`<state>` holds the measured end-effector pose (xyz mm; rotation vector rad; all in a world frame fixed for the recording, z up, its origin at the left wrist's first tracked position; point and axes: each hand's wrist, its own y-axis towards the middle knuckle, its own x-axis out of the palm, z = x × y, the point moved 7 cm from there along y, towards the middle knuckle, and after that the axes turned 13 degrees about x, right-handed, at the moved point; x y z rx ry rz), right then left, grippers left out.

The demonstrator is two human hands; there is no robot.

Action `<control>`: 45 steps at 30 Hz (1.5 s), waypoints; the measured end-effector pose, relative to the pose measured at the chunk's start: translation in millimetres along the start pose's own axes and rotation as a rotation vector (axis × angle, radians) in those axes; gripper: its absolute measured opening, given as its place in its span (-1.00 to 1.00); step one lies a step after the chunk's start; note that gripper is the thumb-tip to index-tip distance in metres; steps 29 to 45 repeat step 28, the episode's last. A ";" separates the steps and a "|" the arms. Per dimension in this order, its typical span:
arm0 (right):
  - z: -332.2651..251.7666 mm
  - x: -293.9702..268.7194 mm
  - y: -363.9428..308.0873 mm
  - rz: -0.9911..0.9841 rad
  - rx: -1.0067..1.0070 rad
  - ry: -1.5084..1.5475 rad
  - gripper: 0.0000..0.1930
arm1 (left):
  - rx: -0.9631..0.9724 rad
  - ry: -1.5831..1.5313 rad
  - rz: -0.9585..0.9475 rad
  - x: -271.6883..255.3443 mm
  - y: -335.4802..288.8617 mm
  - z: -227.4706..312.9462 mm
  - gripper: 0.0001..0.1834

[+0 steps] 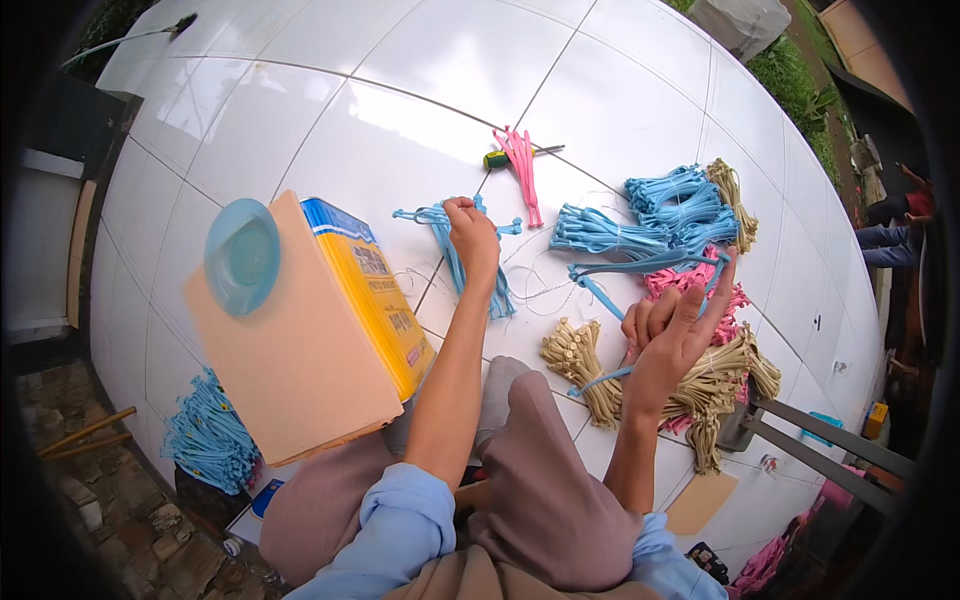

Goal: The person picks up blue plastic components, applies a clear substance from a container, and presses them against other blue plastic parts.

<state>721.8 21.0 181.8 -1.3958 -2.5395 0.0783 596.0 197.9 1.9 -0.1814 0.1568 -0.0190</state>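
Note:
My left hand (474,240) is closed, its curled fingers on a small bunch of light blue fabric straps (446,252) lying on the tiles. The fingertips are partly hidden, so the exact grip is unclear. My right hand (668,345) is raised with the index finger stretched out and the other fingers bent in. A knotted light blue strap (640,267) runs from that fingertip leftward, and its tail comes out below the palm. Past my left hand, a pink strap bundle (522,175) lies across a screwdriver (497,159) with a green and yellow handle.
Tied blue bundles (610,232), pink bundles (735,300) and beige bundles (585,370) lie around my right hand. On the left, a yellow and blue box (375,300) has a cardboard sheet (300,370) and a blue dish (243,258) on it. More blue straps (210,432) are heaped beside it.

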 end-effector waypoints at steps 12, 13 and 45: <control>-49.5 46.5 -1.9 -0.348 -0.191 -0.178 -0.25 | 0.764 0.610 -0.319 -10.0 -65.3 111.5 -0.63; -70.7 47.6 -9.1 -0.362 -0.236 -0.171 -0.26 | 0.689 0.245 -0.454 -10.1 -77.1 153.3 -0.65; -172.6 153.3 -128.7 -0.963 0.193 0.469 -0.34 | 1.962 0.358 -0.287 -175.3 -221.6 372.5 -0.27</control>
